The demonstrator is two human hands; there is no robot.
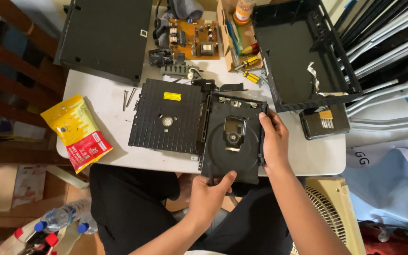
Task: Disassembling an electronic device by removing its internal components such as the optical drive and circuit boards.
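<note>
A black disc drive tray (232, 151) with a round recess and a lens unit at its middle lies at the white table's near edge. My left hand (207, 193) grips the tray's near edge from below, thumb on top. My right hand (274, 141) holds its right side, fingers curled over the rim. To the tray's left, its black ribbed cover plate (166, 115) with a yellow sticker lies flat on the table, touching the tray.
A black console lid (107, 35) and an empty black case shell (303, 52) lie at the back. Between them sit a brown circuit board (194, 38), a cardboard box with yellow-handled screwdrivers (246, 61) and loose screws (129, 97). A yellow-red pouch (77, 131) overhangs the table's left edge.
</note>
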